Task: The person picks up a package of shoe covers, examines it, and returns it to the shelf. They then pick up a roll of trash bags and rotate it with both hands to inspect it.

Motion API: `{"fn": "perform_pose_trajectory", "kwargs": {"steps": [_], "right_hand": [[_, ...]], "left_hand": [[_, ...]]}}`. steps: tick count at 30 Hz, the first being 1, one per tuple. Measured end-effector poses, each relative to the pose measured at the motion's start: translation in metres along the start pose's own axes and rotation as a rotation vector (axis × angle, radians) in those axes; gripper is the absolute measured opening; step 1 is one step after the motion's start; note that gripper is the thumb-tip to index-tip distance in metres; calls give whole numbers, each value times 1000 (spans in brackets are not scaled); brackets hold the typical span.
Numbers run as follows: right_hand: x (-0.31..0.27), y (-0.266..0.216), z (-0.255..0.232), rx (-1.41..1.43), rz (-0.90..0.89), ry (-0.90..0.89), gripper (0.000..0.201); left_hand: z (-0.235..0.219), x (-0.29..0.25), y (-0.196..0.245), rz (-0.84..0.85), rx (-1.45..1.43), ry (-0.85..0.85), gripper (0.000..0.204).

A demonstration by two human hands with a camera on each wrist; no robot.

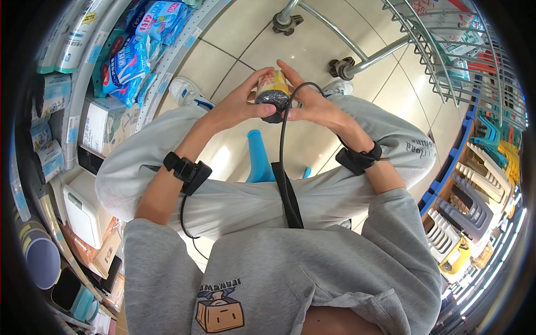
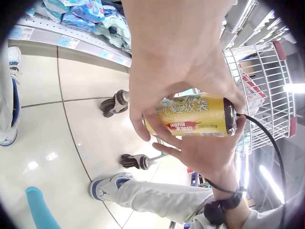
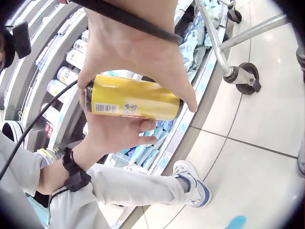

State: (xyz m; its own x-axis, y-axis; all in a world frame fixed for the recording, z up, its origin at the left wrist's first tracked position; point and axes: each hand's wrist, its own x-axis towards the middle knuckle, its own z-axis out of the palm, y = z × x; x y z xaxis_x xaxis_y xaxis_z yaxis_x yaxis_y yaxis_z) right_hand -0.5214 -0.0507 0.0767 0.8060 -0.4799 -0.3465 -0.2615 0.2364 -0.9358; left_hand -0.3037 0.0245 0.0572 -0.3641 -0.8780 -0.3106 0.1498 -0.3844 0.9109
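Observation:
A roll of black garbage bags (image 1: 273,84) with a yellow label is held up in front of the person's knees. My left hand (image 1: 240,103) grips it from the left, thumb on the black end nearest the body. From the other side my right hand (image 1: 318,106) holds the same roll, its thumb also by the near end. In the left wrist view, large printed characters show on the roll's label (image 2: 193,117). The right wrist view shows a barcode and a square code on the yellow label (image 3: 136,98).
A wire shopping cart (image 1: 446,50) stands ahead on wheels. Shelves on the left carry blue packs (image 1: 125,67) and boxes. Plastic baskets (image 1: 469,195) are stacked at the right. A blue plastic piece (image 1: 258,156) shows between the legs. A black cable (image 1: 283,151) crosses near the right hand.

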Motion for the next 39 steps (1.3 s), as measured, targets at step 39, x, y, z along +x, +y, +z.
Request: {"fn": "perform_pose_trajectory", "kwargs": {"steps": [39], "right_hand": [[-3,-22,6,97,-30,35,116]], "left_hand": [[3,-8,16,15,24,-1,111]]}}
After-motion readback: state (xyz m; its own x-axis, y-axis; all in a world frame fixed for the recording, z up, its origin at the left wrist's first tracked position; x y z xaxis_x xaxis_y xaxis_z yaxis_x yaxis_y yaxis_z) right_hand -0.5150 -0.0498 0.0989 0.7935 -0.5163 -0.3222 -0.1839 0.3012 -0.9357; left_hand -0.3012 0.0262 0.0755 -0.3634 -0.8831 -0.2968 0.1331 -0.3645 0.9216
